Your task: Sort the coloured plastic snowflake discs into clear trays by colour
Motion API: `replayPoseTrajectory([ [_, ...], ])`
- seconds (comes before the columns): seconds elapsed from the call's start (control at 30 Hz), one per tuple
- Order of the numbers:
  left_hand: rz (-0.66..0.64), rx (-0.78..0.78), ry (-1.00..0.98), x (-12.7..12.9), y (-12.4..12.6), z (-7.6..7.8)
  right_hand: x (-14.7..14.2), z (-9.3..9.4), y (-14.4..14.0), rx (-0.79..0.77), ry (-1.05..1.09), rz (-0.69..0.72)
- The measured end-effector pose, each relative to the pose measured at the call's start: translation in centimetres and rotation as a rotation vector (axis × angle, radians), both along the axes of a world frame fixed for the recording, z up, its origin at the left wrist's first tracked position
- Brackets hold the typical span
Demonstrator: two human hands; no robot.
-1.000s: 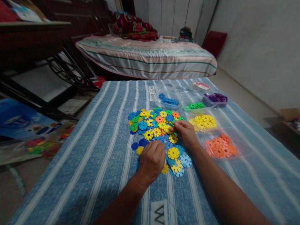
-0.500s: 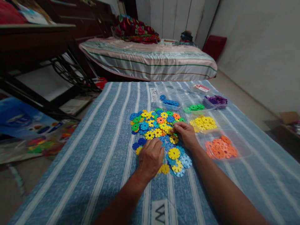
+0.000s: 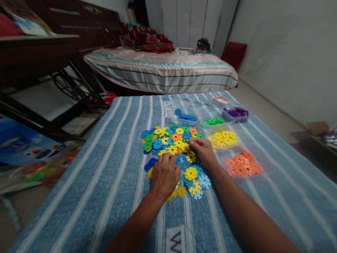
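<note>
A mixed pile of flat plastic snowflake discs [image 3: 173,140], blue, yellow, green and orange, lies on a blue striped cloth [image 3: 110,168]. My left hand [image 3: 165,174] rests palm down on the near left part of the pile, fingers curled over discs. My right hand [image 3: 201,151] sits at the pile's right side, its fingertips pinching at a disc among the yellow ones; whether it grips one is hidden. A large yellow disc [image 3: 191,173] lies between my two hands.
Clear trays right of the pile hold sorted discs: orange [image 3: 243,166], yellow [image 3: 223,137], green [image 3: 213,121], blue [image 3: 185,116] and purple [image 3: 236,112]. A bed [image 3: 163,68] stands beyond the cloth. A dark table [image 3: 34,52] and floor clutter are on the left.
My left hand slid forward over the pile's near part. My right hand stayed at the pile's right side. The view shifted slightly.
</note>
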State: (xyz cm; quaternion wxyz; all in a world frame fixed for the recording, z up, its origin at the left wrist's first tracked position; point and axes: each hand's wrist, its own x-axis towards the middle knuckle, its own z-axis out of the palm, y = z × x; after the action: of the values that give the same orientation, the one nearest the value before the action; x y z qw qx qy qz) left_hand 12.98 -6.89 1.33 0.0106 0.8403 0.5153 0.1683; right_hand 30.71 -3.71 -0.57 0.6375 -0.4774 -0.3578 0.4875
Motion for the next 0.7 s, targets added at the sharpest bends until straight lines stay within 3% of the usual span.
replayPoseTrajectory([
  [0.23, 0.008, -0.070, 0.026, 0.0, 0.0, 0.7, -0.1, -0.1, 0.0, 0.007, -0.014, -0.007],
  [0.53, -0.079, 0.011, -0.005, -0.8, 0.4, -0.4, -0.1, -0.3, 0.2, 0.007, 0.011, -0.004],
  [0.7, -0.130, -0.024, -0.002, -1.3, 0.7, -0.2, -0.2, -0.3, 0.2, 0.008, 0.016, -0.004],
])
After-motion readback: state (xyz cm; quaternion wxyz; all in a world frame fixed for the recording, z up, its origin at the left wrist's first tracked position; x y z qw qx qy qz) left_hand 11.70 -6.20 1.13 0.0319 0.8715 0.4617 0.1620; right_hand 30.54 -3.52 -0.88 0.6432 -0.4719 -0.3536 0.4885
